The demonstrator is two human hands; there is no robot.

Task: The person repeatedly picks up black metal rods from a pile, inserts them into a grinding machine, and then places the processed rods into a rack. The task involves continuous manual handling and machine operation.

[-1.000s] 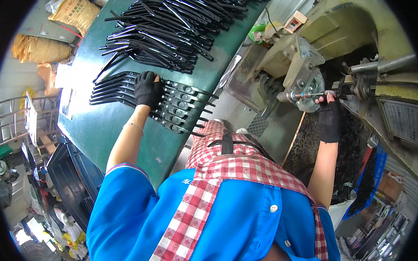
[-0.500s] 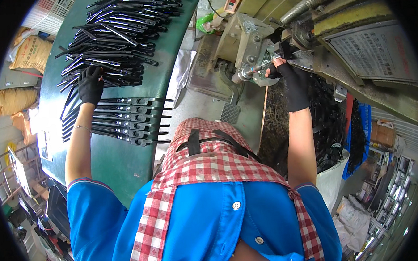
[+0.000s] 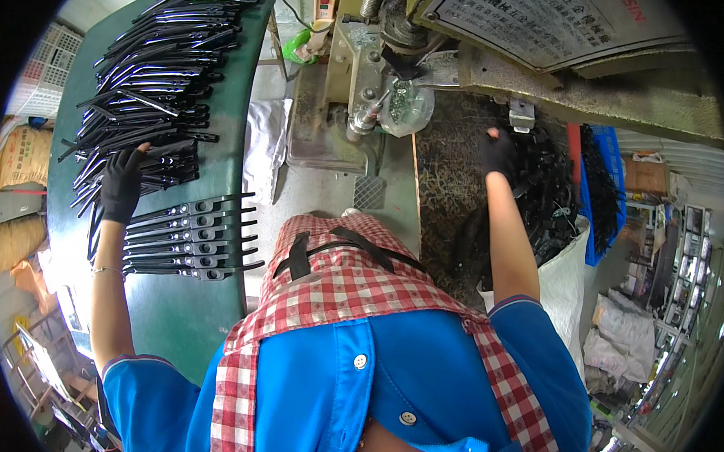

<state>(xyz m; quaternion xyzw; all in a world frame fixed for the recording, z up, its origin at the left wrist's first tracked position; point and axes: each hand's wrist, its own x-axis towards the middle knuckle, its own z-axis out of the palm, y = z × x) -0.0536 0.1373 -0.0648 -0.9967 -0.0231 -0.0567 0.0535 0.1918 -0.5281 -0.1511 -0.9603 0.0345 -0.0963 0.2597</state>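
Note:
My left hand (image 3: pixel 122 183), in a black fingerless glove, is closed at the near end of a pile of glossy black strips (image 3: pixel 157 57) on the green table (image 3: pixel 175 322); what its fingers grip is hidden among them. Just nearer me, several black perforated parts (image 3: pixel 208 249) lie in a parallel row. My right hand (image 3: pixel 496 155), gloved alike, is over dark small parts (image 3: pixel 532 196) right of the machine; its fingers are too foreshortened against them to read. Ahead of it sits the machine head (image 3: pixel 364 111) with a metal spindle and a plastic cup (image 3: pixel 409 109).
A foot pedal (image 3: pixel 368 191) is below the machine, whose large frame (image 3: pixel 634 101) overhangs at upper right. A white sack (image 3: pixel 554 298) and a blue crate (image 3: pixel 592 247) stand at my right. A pale sheet (image 3: pixel 264 149) lies beyond the table edge. Stacked sacks (image 3: pixel 15 158) line the left.
My right hand has left the machine's spindle and moved down over the dark parts. My left hand has moved from the neat row to the pile. The view has turned rightward.

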